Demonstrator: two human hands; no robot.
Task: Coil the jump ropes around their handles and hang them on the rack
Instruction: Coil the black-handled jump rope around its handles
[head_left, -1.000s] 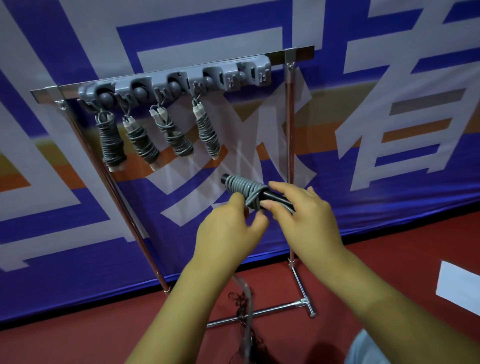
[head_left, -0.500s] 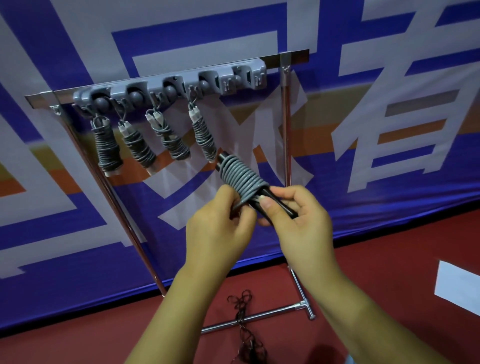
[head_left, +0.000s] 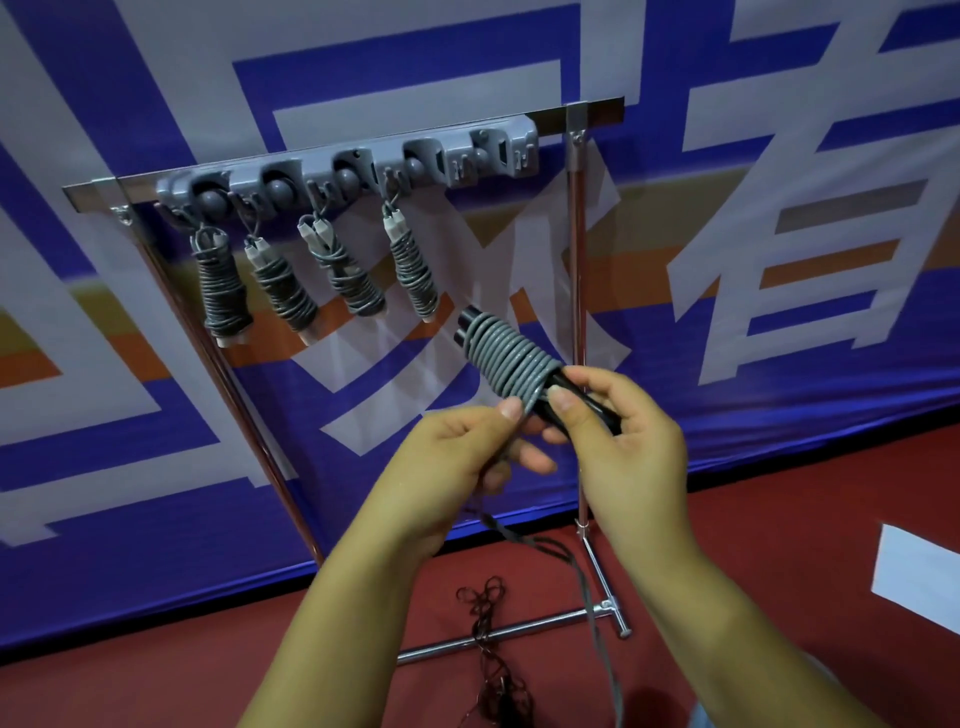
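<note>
Banner cloth (head_left: 156, 441) in blue, white and orange fills the background behind a chrome rack (head_left: 576, 312), whose grey hook bar (head_left: 353, 166) at upper left carries four coiled ropes (head_left: 311, 280). Mid-frame, a grey jump rope (head_left: 511, 361) wraps black handles (head_left: 582, 408), tilted up-left. Right hand (head_left: 634, 457) grips the handles; left hand (head_left: 457, 457) pinches the rope's loose strand.

Shiny chromed metal rack (head_left: 575, 249) in the frame's centre carries a matt grey plastic hook strip (head_left: 358, 166); grey rope (head_left: 511, 358) looks smooth, rubbery; the backdrop banner (head_left: 779, 234) looks like cloth.
</note>
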